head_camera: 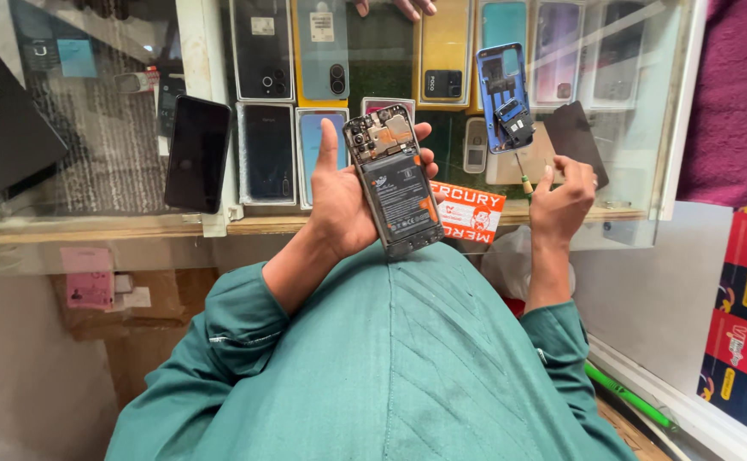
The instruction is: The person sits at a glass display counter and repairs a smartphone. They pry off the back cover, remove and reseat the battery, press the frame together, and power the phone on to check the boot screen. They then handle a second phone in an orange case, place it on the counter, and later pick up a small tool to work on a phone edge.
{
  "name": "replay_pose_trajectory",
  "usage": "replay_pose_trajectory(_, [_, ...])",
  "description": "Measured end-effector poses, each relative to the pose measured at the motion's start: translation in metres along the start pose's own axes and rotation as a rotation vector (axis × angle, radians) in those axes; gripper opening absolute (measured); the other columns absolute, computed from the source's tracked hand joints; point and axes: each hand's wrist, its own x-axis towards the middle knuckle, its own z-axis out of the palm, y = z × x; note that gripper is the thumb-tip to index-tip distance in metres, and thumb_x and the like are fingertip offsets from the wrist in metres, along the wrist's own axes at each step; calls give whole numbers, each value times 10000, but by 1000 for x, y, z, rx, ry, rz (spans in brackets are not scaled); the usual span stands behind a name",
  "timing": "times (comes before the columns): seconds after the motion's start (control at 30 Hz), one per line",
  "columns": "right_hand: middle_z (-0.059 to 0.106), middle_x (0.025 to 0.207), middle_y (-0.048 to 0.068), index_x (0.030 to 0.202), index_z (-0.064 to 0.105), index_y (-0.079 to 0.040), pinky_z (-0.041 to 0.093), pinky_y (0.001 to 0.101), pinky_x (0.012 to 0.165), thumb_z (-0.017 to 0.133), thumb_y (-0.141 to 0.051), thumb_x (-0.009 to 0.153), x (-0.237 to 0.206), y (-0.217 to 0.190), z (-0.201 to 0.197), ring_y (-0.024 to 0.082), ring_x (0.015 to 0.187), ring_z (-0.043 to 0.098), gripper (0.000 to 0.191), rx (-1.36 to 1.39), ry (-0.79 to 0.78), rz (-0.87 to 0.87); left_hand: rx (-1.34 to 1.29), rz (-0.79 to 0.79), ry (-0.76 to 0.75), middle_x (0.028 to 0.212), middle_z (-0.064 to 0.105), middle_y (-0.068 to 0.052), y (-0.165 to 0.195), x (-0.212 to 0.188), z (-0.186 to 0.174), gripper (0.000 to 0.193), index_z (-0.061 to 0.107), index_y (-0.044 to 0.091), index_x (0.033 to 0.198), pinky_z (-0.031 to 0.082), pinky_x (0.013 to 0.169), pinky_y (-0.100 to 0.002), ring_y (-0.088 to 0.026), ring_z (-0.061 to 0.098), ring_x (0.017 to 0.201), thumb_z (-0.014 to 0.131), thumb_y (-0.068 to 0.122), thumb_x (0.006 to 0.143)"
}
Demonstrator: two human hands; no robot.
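Against the palm of the left hand (345, 201) lies an opened phone (395, 181), its back cover off so that the black battery and the circuit board at the top show. This hand is clamped on it: the thumb stands up along the phone's left edge and the fingertips wrap round its right edge. The phone's long axis runs from the person's chest away toward the glass, leaning slightly left at the far end, with the camera end farthest from the body.

To the right, well apart from the phone, the right hand (561, 205) is closed round the handle of a small screwdriver (523, 175), whose thin shaft points up and away over the counter (117, 224). Its tip is near the lower end of a blue phone frame (504, 98) that lies on the glass, long axis also running away from the person. The opened phone thus lies to the left of the tool hand, a little nearer the body, with nothing between them but an orange printed card (469, 212) on the glass below.

Just beyond the right hand rests a dark flat panel (577, 137), tilted. Farther left a black phone (197, 154) lies on the counter's glass top. Under the glass, boxed phones stand in rows. At the top edge another person's fingers (407, 7) touch the glass.
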Motion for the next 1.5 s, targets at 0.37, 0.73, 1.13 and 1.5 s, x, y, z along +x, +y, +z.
replay_pose_trajectory(0.37, [657,1352,145,1426,465,8,582,336,1006,776,-146,919,23,-119,-82,220,1164,691,615,1173,-630,267,196,142,114,1237,637,-148,-12,29,20,743,505,44,1390,506,1082,-463,-283,608,1204,462,689,1024])
replay_pose_trajectory(0.73, [600,1425,97,1355,550,-1,625,343,949,841,-91,808,44,-122,-107,201,1154,695,626,1147,-952,118,455,340,199,1182,611,-132,-33,12,27,634,438,75,1394,506,1068,-403,-233,619,1191,581,580,1040])
replay_pose_trajectory(1.13, [740,1108,111,1283,569,-15,568,301,912,842,-200,822,25,-49,-114,155,1049,704,567,1413,-1340,253,1049,561,226,1065,565,-27,-64,12,50,256,667,34,1021,515,827,-270,-97,584,918,782,261,992])
replay_pose_trajectory(1.5, [632,1224,62,1222,579,-25,626,343,934,890,-187,758,25,-67,-130,158,1054,701,582,1164,-1235,-82,1172,252,-200,936,615,5,-26,5,36,446,654,15,967,635,1033,-345,-83,647,920,842,416,926])
